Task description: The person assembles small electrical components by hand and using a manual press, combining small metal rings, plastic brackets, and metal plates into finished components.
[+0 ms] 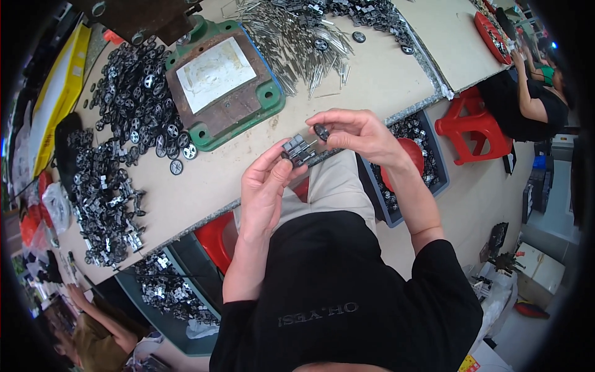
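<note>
My left hand (268, 181) grips a small dark grey toy chassis (297, 149) between thumb and fingers, just above the table's near edge. A thin metal axle (313, 145) sticks out of its right side. Close by on the right, my right hand (359, 133) pinches a small black wheel (321, 131) between thumb and fingertips, near the axle's end. Whether wheel and axle touch I cannot tell.
A green press base (269, 94) with a white plate stands ahead. Left of it lie heaps of wheels (133, 93) and chassis parts (105, 192); behind it, metal axles (291, 46). A grey bin (443, 180) and red stool (474, 133) stand right. Other people sit at both sides.
</note>
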A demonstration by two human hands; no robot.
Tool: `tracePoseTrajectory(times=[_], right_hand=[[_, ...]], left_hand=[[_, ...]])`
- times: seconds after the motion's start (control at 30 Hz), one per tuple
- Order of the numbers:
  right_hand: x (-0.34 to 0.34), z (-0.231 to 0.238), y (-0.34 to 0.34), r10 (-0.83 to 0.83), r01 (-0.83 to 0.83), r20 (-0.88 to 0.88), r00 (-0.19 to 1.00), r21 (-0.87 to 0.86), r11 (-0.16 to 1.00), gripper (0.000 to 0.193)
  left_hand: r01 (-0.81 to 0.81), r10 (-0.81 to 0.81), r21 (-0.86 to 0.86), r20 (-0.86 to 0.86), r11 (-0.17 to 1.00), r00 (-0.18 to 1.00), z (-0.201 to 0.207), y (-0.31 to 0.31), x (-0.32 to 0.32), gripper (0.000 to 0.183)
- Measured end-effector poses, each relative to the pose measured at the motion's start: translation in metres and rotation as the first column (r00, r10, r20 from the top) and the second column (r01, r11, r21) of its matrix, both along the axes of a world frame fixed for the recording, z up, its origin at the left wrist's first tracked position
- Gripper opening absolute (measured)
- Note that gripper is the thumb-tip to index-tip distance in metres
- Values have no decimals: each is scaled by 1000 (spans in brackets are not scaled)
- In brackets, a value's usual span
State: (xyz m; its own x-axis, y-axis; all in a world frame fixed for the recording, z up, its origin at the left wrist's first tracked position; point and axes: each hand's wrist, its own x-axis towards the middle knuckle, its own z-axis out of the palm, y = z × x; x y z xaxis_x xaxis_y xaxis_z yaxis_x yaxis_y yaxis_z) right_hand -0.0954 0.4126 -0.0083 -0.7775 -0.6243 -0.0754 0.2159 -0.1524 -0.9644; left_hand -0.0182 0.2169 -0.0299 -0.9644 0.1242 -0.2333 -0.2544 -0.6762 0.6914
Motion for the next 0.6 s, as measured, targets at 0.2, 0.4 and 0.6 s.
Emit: tracePoseTrajectory(times=[0.2,0.4,0.6], right_hand=[[6,-2,-4,2,-2,52,999,7,1000,34],[8,-5,-6,-11,11,-15,1000,4,1000,32],[8,-4,-9,-69,38,129,989,235,971,24]], left_hand=[[-6,6,9,3,1000,1000,-2,-1,2,35],[-24,24,-65,6,998,1000,-1,-1,4,34],[-147,85,-391,-172,909,981,-6,5,5,33]])
